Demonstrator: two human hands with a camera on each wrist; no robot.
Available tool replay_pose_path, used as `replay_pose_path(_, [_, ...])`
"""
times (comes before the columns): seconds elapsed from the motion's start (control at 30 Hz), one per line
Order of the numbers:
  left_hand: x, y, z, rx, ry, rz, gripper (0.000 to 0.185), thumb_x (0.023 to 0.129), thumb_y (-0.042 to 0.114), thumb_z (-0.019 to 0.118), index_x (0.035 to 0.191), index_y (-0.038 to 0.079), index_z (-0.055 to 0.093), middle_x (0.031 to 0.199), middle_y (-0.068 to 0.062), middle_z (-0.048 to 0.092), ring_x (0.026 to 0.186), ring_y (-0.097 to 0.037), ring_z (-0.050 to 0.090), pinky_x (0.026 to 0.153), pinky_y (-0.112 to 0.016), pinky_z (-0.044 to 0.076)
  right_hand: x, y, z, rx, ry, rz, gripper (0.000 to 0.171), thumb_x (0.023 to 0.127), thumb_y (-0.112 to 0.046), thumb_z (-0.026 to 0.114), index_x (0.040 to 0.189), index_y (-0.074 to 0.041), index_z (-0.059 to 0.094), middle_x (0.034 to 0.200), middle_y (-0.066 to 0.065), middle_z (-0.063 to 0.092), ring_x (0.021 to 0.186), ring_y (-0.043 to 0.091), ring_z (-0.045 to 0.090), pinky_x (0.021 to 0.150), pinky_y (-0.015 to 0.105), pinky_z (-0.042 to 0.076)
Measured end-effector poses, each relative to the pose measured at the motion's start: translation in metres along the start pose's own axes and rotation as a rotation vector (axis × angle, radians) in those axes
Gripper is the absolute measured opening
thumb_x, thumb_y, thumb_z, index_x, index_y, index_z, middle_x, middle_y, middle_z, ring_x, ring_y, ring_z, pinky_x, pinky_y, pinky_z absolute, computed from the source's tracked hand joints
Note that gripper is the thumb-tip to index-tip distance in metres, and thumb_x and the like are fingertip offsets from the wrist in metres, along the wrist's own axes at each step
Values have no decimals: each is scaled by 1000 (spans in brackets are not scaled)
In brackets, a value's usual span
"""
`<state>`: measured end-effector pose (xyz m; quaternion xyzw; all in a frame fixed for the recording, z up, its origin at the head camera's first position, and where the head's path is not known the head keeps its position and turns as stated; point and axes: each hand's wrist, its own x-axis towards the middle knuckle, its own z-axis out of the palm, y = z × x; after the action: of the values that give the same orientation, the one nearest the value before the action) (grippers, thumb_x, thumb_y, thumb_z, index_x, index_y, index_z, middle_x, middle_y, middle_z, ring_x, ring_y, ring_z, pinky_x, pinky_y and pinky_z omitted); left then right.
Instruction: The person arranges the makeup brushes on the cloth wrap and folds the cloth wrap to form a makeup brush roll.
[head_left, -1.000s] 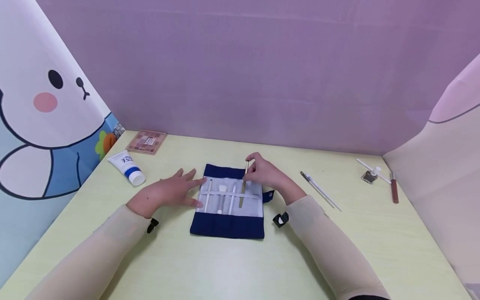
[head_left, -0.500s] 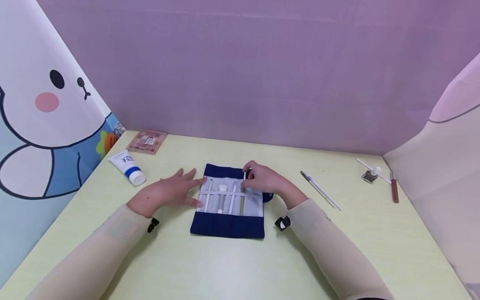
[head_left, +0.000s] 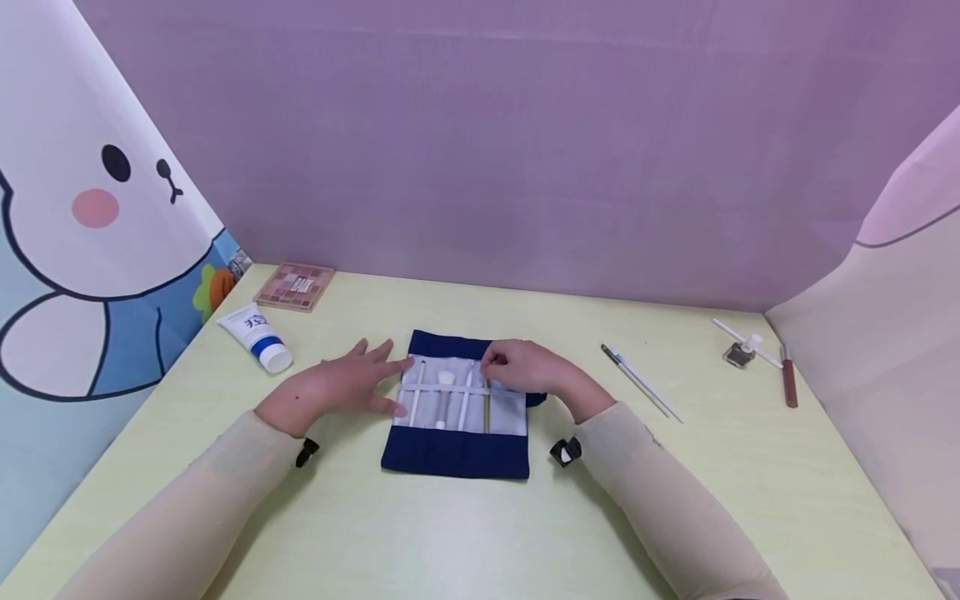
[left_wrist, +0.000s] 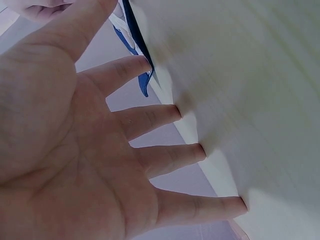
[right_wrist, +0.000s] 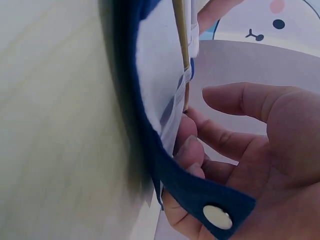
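A navy brush roll (head_left: 453,455) with a pale grey lining lies unrolled on the table. Several slim white-handled tools and a white-tipped makeup brush (head_left: 446,379) sit under its elastic band. My left hand (head_left: 341,383) has its fingers spread, thumb and index finger resting on the roll's left edge. At the right side, my right hand (head_left: 528,367) is at the upper end of a thin gold brush (head_left: 487,412) tucked under the band. In the right wrist view, an index fingertip touches the end of the gold brush (right_wrist: 184,42), while the thumb stands apart from it.
Two thin brushes (head_left: 641,382) lie right of the roll. Farther right are a small bottle (head_left: 739,354), a white stick (head_left: 726,328) and a reddish-brown tube (head_left: 789,382). A white cream tube (head_left: 255,335) and a makeup palette (head_left: 296,287) lie at the left.
The gold brush has slid toward me, down under the band into the roll. My right hand has followed it down, and its thumb is now off the brush. The left hand stays put.
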<state>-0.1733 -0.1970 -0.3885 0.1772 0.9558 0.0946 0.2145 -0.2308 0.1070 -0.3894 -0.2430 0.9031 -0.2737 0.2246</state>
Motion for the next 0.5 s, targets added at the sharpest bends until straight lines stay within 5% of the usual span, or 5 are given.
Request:
replay_pose_path(0.23, [1,-2,2,-7,-5,-12,92,95,65,70,170,27,31,179,-26,12,161,-64,7,109,-93,28,-9,4,-16,41,8,16,30,110,-32,56,131,-14,68,126,8,72,109,22,66,91,38,57])
replay_pose_path(0.5, [-1,-1,0,9,5,9,91,96,63,70,169,24,33,177,-29,16,159,-67,12,108,-92,30,-31,18,-52,163,135,58,38,110,-34,56,138,-10,65,127,19,69,106,38,69,85,41,62])
